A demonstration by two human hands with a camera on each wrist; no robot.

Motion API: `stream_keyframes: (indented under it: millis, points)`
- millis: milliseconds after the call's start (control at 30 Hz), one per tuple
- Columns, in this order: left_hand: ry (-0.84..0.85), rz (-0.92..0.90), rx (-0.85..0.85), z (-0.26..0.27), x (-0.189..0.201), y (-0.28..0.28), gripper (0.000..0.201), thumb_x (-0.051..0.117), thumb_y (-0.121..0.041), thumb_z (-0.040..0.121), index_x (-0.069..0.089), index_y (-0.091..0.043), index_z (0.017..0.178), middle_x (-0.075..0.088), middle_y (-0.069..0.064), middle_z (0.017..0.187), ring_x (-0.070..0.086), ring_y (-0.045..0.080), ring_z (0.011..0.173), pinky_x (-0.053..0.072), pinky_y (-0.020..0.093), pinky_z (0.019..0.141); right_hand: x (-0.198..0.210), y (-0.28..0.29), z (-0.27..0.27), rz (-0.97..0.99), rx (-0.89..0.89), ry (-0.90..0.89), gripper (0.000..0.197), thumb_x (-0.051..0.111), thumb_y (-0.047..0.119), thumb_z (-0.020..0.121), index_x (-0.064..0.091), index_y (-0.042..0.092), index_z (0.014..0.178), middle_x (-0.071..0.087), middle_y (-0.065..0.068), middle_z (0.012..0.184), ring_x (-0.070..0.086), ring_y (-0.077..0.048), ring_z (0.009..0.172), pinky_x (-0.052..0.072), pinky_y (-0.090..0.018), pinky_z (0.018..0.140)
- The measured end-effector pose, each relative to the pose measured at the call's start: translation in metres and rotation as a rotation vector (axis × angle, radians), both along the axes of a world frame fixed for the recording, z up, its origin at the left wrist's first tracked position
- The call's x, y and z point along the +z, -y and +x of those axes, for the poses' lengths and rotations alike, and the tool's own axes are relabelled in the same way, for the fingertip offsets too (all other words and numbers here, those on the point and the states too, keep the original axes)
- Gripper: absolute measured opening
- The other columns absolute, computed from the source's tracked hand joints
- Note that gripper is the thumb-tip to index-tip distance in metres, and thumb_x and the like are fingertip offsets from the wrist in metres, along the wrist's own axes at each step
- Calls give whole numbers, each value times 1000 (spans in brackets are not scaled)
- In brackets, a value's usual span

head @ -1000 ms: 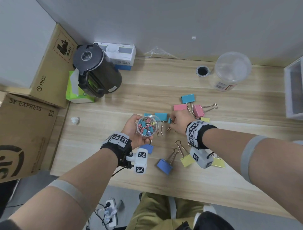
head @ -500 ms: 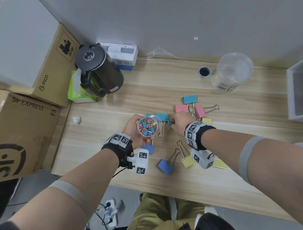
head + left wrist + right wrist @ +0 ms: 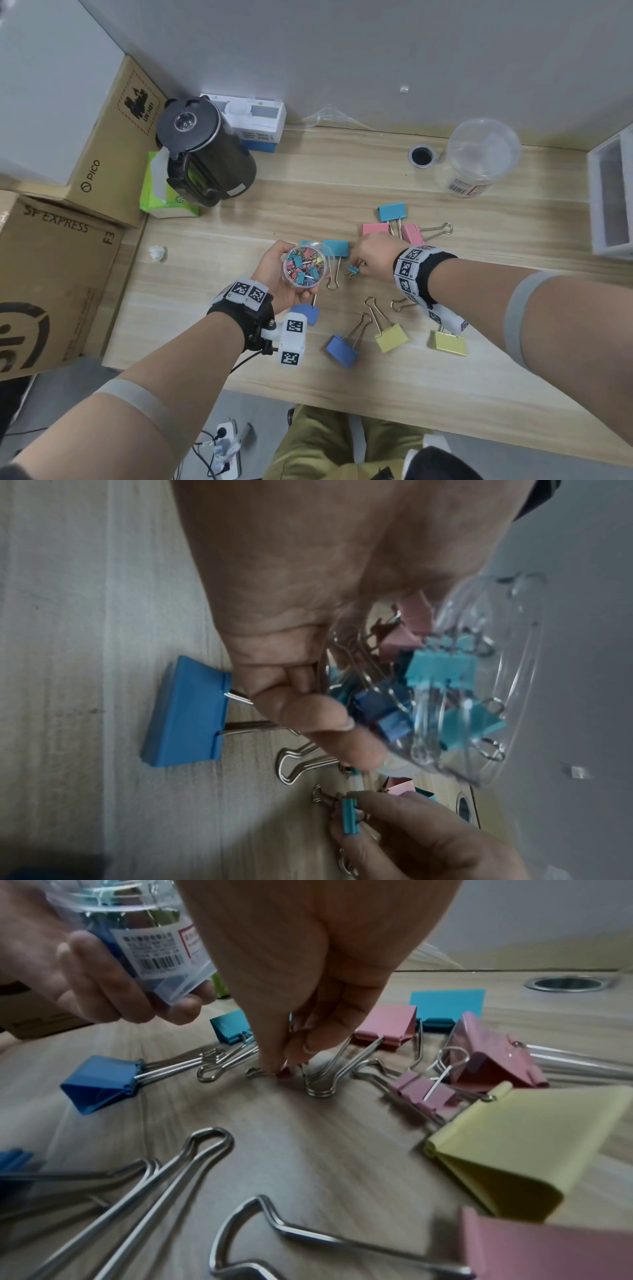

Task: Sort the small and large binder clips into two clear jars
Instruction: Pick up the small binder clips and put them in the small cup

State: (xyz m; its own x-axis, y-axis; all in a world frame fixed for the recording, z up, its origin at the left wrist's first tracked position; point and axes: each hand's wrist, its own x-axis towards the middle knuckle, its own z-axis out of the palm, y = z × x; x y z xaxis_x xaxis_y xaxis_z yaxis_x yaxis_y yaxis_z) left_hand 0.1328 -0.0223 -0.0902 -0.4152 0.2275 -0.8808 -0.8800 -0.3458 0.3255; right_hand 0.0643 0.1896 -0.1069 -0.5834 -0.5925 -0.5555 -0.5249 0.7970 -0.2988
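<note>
Right hand point(image 3: 371, 255) fingers pinch 1 small teal clip point(image 3: 352, 270) just off the surface point(image 3: 212, 308). Small jar point(image 3: 306, 265), held in curled left hand point(image 3: 279, 270) fingers, sits at 9 o'clock from the clip, mouth up, near. Large jar point(image 3: 478, 157) far at 1 o'clock.

The head view looks steeply down from above the wooden table point(image 3: 212, 267), taking in both forearms and the wall beyond. The left wrist view sits close under the left palm, turned sideways, facing along the fingers toward the small jar point(image 3: 479, 685). The right wrist view hangs low over the table point(image 3: 308, 1137), facing the far wall. All three share the small jar point(image 3: 306, 263) point(image 3: 137, 934).
</note>
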Motion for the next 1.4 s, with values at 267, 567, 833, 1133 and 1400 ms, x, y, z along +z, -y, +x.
stream_keyframes:
  millis: [267, 567, 833, 1133, 1400]
  points:
    - [17, 22, 16, 3, 2, 5, 52, 39, -43, 86, 65, -4, 108, 65, 22, 106, 53, 24, 57, 43, 24, 47, -2, 5, -3, 84, 71, -9, 27, 57, 12, 88, 73, 20, 109, 70, -5, 105, 64, -28, 98, 54, -38, 85]
    - [17, 3, 20, 3, 0, 3, 52, 39, -43, 86, 64, -4, 110, 67, 21, 103, 54, 24, 58, 43, 24, 49, -7, 5, -2, 44, 39, -26, 24, 61, 16, 87, 74, 21, 107, 71, -3, 104, 65, -26, 96, 54, -38, 85]
    - [4, -9, 21, 0, -1, 2, 51, 40, -43, 86, 65, -4, 108, 64, 22, 103, 54, 25, 58, 41, 25, 50, -6, 5, -5, 61, 22, -12, 25, 62, 19, 89, 73, 19, 111, 71, -6, 105, 65, -28, 97, 54, -39, 86]
    - [22, -5, 5, -3, 1, 1, 51, 40, -43, 86, 66, -4, 106, 67, 19, 98, 54, 24, 57, 41, 24, 50, 1, 2, -4, -40, -67, 2, 22, 64, 25, 90, 74, 12, 105, 72, -7, 101, 64, -26, 94, 51, -32, 81]
    - [58, -72, 50, -16, 13, -1, 54, 41, -43, 85, 64, 0, 110, 67, 19, 88, 55, 25, 57, 40, 25, 52, 67, 8, -29, -401, -384, -1, 29, 81, 31, 79, 77, 10, 99, 72, -1, 87, 62, -11, 75, 55, -28, 76]
